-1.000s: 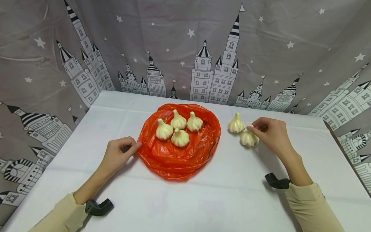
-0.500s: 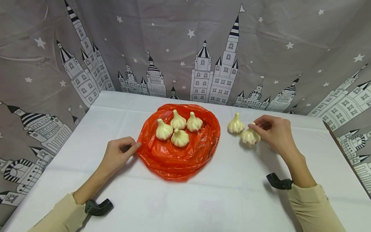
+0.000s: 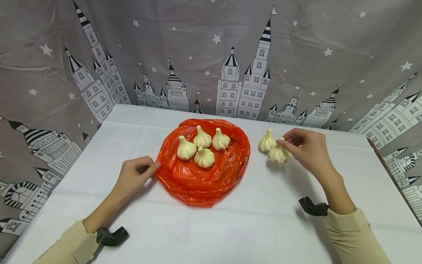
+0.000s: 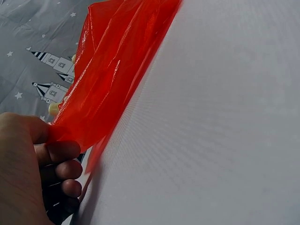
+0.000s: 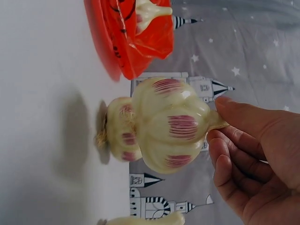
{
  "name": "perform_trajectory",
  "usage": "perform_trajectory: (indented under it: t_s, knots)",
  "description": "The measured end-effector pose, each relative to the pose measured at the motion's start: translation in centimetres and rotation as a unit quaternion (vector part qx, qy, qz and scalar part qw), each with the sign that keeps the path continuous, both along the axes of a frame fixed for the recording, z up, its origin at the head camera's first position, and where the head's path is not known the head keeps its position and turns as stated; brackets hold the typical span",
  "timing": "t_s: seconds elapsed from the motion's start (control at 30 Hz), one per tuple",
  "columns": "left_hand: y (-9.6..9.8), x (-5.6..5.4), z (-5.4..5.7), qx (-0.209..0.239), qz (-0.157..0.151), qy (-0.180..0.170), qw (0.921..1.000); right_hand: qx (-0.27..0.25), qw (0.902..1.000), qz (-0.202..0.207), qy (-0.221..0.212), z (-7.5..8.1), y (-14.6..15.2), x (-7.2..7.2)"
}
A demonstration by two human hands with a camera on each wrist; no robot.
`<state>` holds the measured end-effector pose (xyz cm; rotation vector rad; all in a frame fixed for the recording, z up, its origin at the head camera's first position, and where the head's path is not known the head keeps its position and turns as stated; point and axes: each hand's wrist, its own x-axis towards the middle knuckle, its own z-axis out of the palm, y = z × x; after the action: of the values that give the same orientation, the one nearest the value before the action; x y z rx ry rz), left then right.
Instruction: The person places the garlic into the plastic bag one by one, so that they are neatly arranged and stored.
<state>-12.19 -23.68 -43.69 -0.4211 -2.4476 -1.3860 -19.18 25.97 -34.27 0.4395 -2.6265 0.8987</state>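
Observation:
My right hand point(image 3: 306, 148) pinches a pale garlic bulb point(image 3: 279, 154) by its stem. In the right wrist view this bulb point(image 5: 171, 124), striped with purple, hangs clear of the white table. A second garlic bulb point(image 3: 267, 140) stands just behind it. Thumb and fingers of my left hand point(image 3: 136, 174) pinch the left edge of a red plastic bag point(image 3: 197, 187), its film point(image 4: 108, 79) pulled up in the left wrist view. Several garlic bulbs point(image 3: 204, 157) sit together inside the spread-open bag, stems up.
The white table point(image 3: 230, 234) reaches back to a grey curtain point(image 3: 184, 33) printed with castles and stars. At the lower edge of the right wrist view, part of another pale bulb point(image 5: 145, 219) shows; my right hand hides that spot in the head view.
My right hand has lifted the garlic bulb off the table and shifted it slightly left, in front of the second bulb. The left hand and the bag have stayed still.

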Motion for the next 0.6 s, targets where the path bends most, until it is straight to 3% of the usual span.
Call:
perform_trajectory:
  t_s: [0.6]
  knots:
    - [0.0,0.0,0.2,0.000,-0.002,-0.007,1.0000,-0.035,0.9984,0.044,0.006,0.7,-4.2,-1.0]
